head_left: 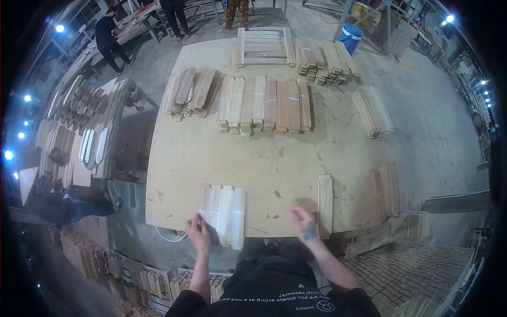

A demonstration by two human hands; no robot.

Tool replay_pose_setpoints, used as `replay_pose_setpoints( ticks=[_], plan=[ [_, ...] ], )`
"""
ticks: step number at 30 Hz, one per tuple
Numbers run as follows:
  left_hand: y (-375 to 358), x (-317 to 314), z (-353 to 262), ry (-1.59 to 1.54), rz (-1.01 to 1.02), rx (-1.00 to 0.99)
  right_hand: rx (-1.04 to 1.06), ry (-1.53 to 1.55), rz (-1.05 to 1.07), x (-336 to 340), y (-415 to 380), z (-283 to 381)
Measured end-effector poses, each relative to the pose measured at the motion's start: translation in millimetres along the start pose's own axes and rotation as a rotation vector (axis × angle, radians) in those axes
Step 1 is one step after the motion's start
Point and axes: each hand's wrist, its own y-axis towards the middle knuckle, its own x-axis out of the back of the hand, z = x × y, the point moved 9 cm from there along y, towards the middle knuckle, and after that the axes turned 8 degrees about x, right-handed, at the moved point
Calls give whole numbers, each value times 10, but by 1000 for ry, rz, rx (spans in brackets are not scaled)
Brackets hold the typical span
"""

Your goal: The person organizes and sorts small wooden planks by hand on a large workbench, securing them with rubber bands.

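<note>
A row of pale wooden slats lies side by side at the near edge of the table, its lower ends over the edge. At the left side of this row is my left hand, its fingers bent against the outer slat; whether it grips the slat is hard to make out. My right hand hovers between that row and a short stack of narrow slats, somewhat blurred, fingers apart and nothing visible in them.
On the wooden table, farther back, lie slat stacks, a slatted frame and more slats on the right. Beyond stands a blue barrel. Several people are around. Slats lie at the right edge.
</note>
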Motion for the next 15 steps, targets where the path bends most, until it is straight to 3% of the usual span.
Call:
replay_pose_setpoints(
  ticks=[3,6,9,12,15],
  plan=[
    [-271,-287,-178,-33,71,-67,-15,3,314,-706,-296,-3],
    [-654,-355,-378,-153,213,55,-108,-244,318,-691,-521,-170],
    [-946,-255,-225,-161,190,49,-307,-130,366,-523,-836,-558],
    [-1151,-283,166,-235,192,194,-616,140,484,-569,-1176,-701],
    [-1206,-346,385,-362,277,377,-649,248,471,-687,-1194,-645]
  ],
)
